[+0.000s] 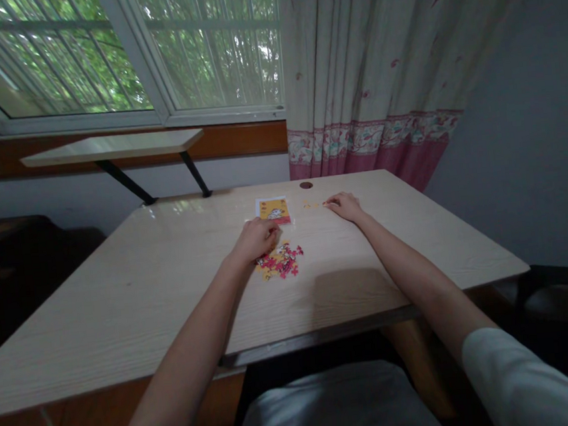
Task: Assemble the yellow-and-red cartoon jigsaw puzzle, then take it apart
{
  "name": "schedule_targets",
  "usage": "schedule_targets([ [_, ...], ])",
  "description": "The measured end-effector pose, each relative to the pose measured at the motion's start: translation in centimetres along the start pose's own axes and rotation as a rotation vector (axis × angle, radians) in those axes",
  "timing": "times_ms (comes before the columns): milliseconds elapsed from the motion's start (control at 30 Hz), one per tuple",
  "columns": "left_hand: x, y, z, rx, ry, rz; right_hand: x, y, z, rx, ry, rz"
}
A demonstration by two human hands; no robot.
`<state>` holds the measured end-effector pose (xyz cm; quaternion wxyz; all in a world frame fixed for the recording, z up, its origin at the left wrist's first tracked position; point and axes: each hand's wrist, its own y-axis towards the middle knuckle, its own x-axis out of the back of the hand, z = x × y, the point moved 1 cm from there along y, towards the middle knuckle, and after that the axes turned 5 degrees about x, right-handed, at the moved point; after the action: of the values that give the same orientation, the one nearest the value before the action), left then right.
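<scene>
Yellow, red and white jigsaw puzzle pieces lie in a loose pile (283,264) on the desk in front of me. Just above the pile's left part rests my left hand (255,238), its fingers curled inward; whatever they may hold is hidden. Behind it is a picture card (273,208) in yellow and red with a white animal figure, its lower edge close to the hand. Farther right, my right hand (344,206) pinches a small yellow jigsaw puzzle piece (325,203) at the desktop. Left of that piece, a few separate yellow pieces (307,205) lie in a row.
The pale wooden desk (170,277) has a round cable hole (306,185) near its back edge. A raised shelf (117,147) on black legs stands at the back left. Behind the desk are a barred window (212,46) and a patterned curtain (365,64).
</scene>
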<state>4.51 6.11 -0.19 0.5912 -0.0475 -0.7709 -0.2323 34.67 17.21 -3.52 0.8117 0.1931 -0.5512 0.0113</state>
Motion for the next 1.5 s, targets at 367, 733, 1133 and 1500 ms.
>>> schedule_targets([
  [367,0.2,0.0,0.7,0.027,-0.052,0.003,-0.2,0.3,0.1,-0.010,-0.014,-0.003],
  [733,-0.6,0.0,-0.3,-0.065,-0.108,0.159,0.6,-1.7,3.8,0.264,-0.010,-0.031],
  [1133,-1.1,0.1,-0.9,0.015,-0.021,0.079,-0.7,-5.1,12.6,0.639,0.089,0.147],
  [1500,-1.7,0.3,-0.4,0.108,0.004,0.132,-1.5,-5.0,14.0,0.458,0.218,0.257],
])
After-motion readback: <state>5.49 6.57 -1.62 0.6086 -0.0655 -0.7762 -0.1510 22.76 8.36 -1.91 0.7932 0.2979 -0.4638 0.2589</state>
